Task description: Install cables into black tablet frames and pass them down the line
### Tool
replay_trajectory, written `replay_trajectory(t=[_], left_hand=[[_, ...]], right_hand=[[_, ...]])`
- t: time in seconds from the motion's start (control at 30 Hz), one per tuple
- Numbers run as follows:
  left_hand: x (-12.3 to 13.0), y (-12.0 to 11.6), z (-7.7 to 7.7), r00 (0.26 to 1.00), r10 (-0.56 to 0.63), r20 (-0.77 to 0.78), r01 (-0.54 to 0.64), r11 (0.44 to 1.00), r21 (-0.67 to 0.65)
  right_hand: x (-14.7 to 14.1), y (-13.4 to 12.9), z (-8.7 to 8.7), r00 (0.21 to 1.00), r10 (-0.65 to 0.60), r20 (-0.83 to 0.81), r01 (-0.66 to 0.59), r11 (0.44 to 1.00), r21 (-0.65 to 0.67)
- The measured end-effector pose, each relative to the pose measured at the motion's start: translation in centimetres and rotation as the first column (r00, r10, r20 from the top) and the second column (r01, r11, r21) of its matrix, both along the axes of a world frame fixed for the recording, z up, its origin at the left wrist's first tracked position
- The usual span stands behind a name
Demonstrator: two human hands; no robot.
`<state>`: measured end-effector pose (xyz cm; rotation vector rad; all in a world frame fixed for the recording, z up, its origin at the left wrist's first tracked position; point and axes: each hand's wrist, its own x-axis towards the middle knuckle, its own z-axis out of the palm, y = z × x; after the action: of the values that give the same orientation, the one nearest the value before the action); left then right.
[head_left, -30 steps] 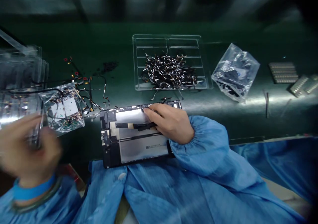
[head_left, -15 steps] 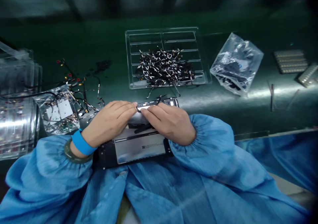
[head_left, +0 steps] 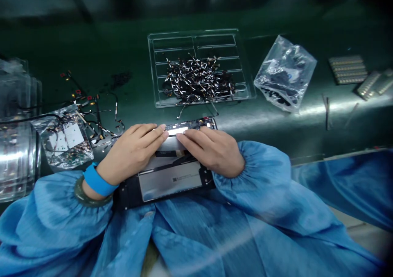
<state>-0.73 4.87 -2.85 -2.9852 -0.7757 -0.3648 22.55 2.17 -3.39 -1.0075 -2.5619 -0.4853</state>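
An opened tablet (head_left: 170, 182), its silvery battery and black inner parts exposed, lies tilted at the front of the bench against my body. My left hand (head_left: 136, 146) grips its far edge from the left, fingers close together and bent over it. From the right, my right hand (head_left: 211, 150) closes on the same edge, fingertips pressed down and thumb near the left fingers. Between the two sets of fingertips shows a bright white strip (head_left: 178, 131). Whether a small part is pinched under either hand is hidden.
Behind the tablet, a clear plastic tray (head_left: 153, 76) holds a heap of small flex cables (head_left: 199, 80). A clear bag (head_left: 287, 74) with dark parts lies right. Left are loose cables (head_left: 98, 117), a bag of small parts (head_left: 64, 139) and stacked clear trays (head_left: 18, 146). Metallic strips (head_left: 348, 69) lie far right.
The view has shifted slightly. My right fingers have moved a little right, away from the left fingertips, uncovering more of the white strip. The thin dark piece by the right fingers no longer sticks up.
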Motion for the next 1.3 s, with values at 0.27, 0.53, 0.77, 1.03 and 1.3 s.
replay_trajectory(t=[0.27,0.53,0.77,1.03,1.3], left_hand=[[0.1,0.0,-0.1,1.000,-0.010,0.001,0.010,1.000,0.011],[0.0,-0.1,-0.4,1.000,0.016,-0.021,-0.017,0.999,-0.042],[-0.1,-0.1,-0.3,0.999,0.030,-0.027,-0.032,0.997,-0.067],[-0.4,0.2,-0.8,1.000,0.017,0.013,-0.016,0.998,-0.056],[0.1,1.3,-0.6,0.967,0.250,0.045,-0.228,0.933,-0.280]], right_hand=[[0.0,0.1,-0.4,1.000,-0.012,-0.021,0.011,1.000,-0.021],[0.0,0.0,-0.5,0.999,-0.050,-0.002,0.050,0.994,-0.092],[-0.1,0.0,-0.4,0.999,-0.041,0.019,0.043,0.994,-0.105],[1.3,-0.9,0.9,0.979,-0.147,0.140,0.150,0.989,-0.012],[3.4,-4.0,-1.3,0.751,-0.601,-0.275,0.488,0.784,-0.383]])
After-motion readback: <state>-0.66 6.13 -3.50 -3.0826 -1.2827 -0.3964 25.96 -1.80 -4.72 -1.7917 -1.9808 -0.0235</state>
